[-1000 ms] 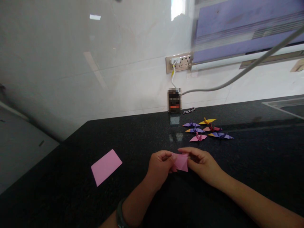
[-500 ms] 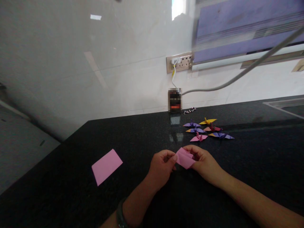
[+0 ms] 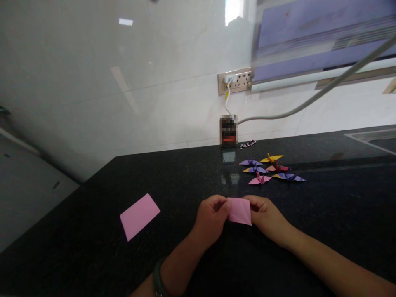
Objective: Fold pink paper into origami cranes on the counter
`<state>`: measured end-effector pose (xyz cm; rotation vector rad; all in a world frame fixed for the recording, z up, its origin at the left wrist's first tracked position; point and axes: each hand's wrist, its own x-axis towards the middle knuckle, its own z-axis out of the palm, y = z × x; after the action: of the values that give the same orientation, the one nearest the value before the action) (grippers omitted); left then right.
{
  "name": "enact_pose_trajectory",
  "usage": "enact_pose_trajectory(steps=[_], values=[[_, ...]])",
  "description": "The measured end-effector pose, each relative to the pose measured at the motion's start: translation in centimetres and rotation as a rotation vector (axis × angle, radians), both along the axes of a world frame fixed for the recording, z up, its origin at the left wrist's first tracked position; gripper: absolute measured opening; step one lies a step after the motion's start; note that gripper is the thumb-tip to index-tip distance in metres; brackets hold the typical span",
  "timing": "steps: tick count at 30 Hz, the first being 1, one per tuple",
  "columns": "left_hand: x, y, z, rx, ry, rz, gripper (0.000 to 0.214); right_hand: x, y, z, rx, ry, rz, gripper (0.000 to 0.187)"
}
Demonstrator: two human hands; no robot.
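Observation:
Both my hands hold a small folded pink paper (image 3: 239, 210) just above the black counter (image 3: 185, 177). My left hand (image 3: 212, 216) pinches its left edge with curled fingers. My right hand (image 3: 267, 216) grips its right edge, fingers closed behind the paper. The paper now faces me as a flat square-like shape. A dark band sits on my left wrist (image 3: 157, 280).
A flat pink sheet (image 3: 140, 215) lies on the counter to the left. Several folded paper cranes (image 3: 269, 169) in purple, yellow, pink and red sit behind my hands. A small dark device (image 3: 229, 131) stands against the wall, cabled to a socket strip (image 3: 236, 81). A sink edge (image 3: 371, 136) shows far right.
The pink paper has been turned and flattened between my hands, from a pointed tilted shape to a squarer face. Both hands stayed in nearly the same place.

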<state>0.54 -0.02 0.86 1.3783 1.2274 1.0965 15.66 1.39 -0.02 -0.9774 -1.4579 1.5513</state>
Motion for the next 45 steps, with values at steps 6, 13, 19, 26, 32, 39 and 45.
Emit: enact_pose_trajectory(steps=[6,13,19,26,32,39,45], values=[[-0.3,0.1,0.0,-0.037,0.033,-0.071,0.020,0.4,-0.3,-0.4,0.314,-0.159,-0.075,0.039],[-0.1,0.0,0.2,-0.116,-0.217,-0.063,0.017,0.4,-0.5,-0.2,0.324,-0.164,-0.111,0.014],[0.0,-0.2,0.6,0.016,-0.192,-0.068,0.006,0.9,-0.5,-0.3,0.524,-0.217,-0.122,0.019],[0.2,-0.5,0.0,0.126,-0.224,-0.226,0.039,1.1,0.0,-0.8,0.444,-0.193,-0.146,0.022],[0.1,-0.7,-0.4,0.222,-0.069,-0.222,0.051,0.9,-0.1,-1.0,0.455,-0.217,-0.155,0.023],[0.2,-0.7,-0.6,0.199,-0.063,-0.174,0.035,0.9,-0.2,-0.7,0.487,-0.277,-0.123,0.026],[0.3,-0.3,-0.5,0.092,-0.156,-0.122,0.025,0.8,-0.5,-0.1,0.434,-0.302,-0.094,0.016]])
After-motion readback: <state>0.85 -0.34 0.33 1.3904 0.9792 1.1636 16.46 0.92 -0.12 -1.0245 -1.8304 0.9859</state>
